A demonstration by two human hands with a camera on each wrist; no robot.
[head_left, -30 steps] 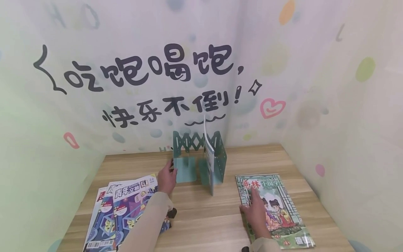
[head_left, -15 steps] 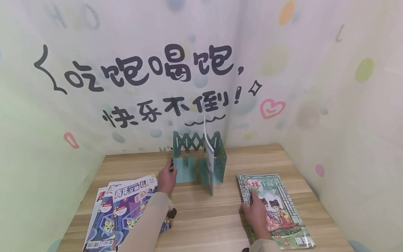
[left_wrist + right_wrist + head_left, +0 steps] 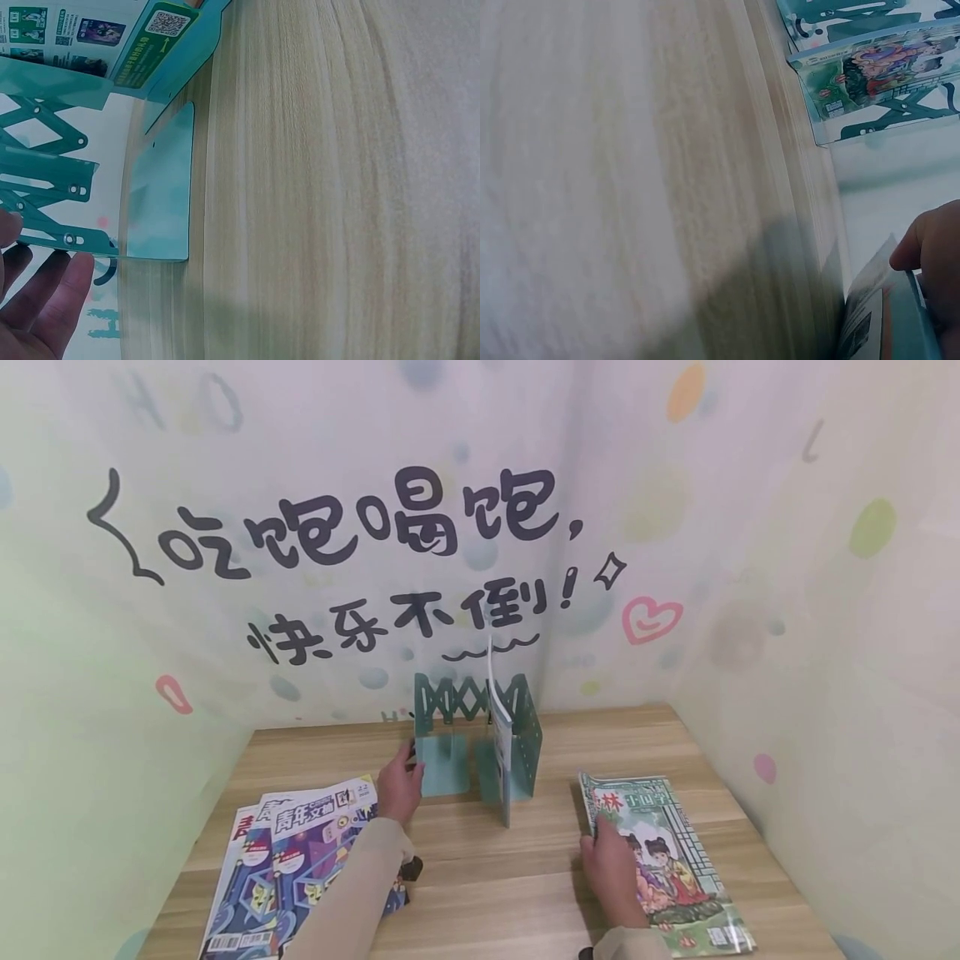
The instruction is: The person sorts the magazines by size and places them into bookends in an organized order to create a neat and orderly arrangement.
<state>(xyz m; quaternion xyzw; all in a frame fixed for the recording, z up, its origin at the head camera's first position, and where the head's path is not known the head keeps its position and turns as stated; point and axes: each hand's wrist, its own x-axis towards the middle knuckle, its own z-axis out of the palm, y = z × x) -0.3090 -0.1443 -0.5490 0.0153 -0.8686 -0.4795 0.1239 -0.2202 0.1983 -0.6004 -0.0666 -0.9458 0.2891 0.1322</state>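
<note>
A teal metal expanding bookend (image 3: 442, 768) with criss-cross bars stands at the back of the table. My left hand (image 3: 401, 785) holds its left end plate, thumb on one side and fingers on the other in the left wrist view. A thin magazine (image 3: 501, 768) stands upright in the bookend's right section. On the right, a green-covered magazine (image 3: 678, 860) lies with its left edge raised and bent. My right hand (image 3: 615, 872) grips that edge, the thumb (image 3: 907, 251) lying over it in the right wrist view; the other fingers are mostly hidden.
Several overlapping purple-blue magazines (image 3: 315, 843) lie fanned at the table's left, partly under the left sleeve (image 3: 352, 885). A printed curtain (image 3: 360, 460) closes off the back and sides of the wooden table (image 3: 495, 893).
My right hand has taken hold of the green magazine's left edge, which has lifted and shifted slightly right. The left hand and bookend keep their place.
</note>
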